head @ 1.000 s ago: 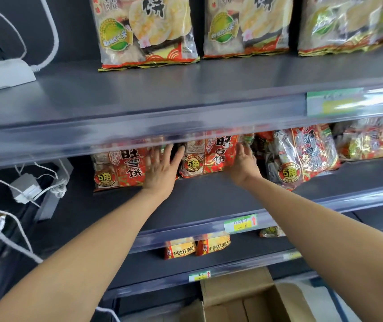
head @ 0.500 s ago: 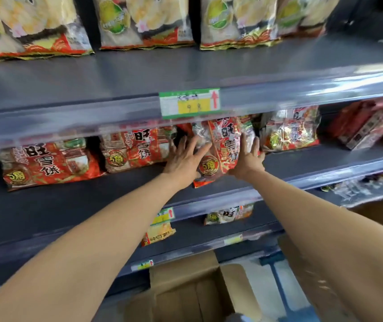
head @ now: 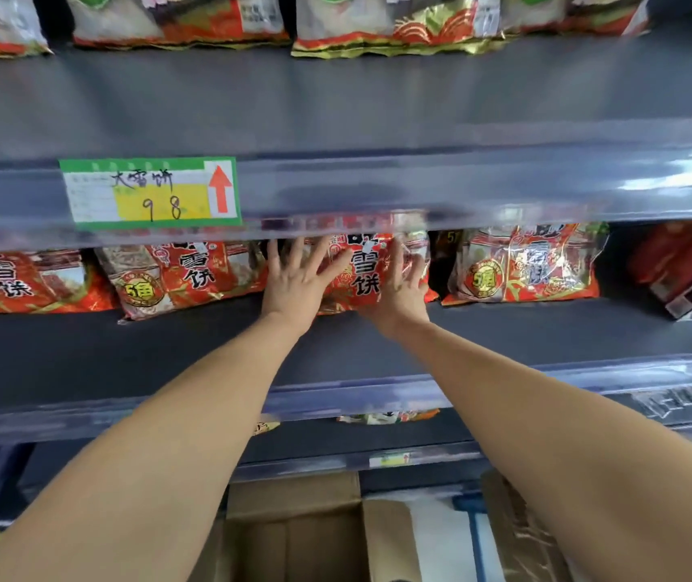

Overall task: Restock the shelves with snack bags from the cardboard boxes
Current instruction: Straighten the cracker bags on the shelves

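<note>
- Two bare hands reach to the back of the grey metal middle shelf (head: 504,329), and both press on one red glossy snack bag (head: 363,270) with big black and white characters.
- The left hand (head: 293,283) lies flat on the left part of this bag, fingers spread wide, not closed around it.
- The right hand (head: 401,287) holds the right edge of the bag, with the fingers curled a little onto its clear plastic side.
- The bag stands almost upright on the middle shelf, between a similar red snack bag on the left (head: 184,275) and another one on the right (head: 525,266).
- On the rail above sits a green-framed price label (head: 151,191) with a red arrow.
- An open brown cardboard box (head: 306,535) is on the floor below.
</note>
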Action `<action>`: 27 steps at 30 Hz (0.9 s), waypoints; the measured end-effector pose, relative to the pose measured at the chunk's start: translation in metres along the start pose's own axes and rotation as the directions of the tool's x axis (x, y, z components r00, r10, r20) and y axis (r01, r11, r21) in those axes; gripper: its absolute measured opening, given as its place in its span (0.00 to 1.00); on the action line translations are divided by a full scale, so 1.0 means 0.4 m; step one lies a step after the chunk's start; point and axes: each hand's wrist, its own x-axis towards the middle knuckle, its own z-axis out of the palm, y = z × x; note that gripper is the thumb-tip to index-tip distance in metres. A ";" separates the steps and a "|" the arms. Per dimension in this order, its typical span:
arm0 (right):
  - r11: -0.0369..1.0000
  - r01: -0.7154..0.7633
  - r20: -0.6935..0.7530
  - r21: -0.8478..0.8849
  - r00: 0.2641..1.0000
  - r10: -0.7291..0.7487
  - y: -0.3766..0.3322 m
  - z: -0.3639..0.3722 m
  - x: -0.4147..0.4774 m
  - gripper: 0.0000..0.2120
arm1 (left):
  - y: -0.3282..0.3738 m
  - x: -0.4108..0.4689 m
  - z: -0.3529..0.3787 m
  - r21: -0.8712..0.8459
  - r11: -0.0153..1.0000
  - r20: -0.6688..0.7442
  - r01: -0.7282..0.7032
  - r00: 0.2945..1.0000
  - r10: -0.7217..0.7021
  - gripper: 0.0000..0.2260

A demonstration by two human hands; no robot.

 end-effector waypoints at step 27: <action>0.956 0.275 -0.057 -0.102 0.958 -0.282 0.038 -0.069 -0.020 0.26 | 0.045 -0.045 0.008 -0.227 0.973 0.033 -0.040 0.998 0.049 0.27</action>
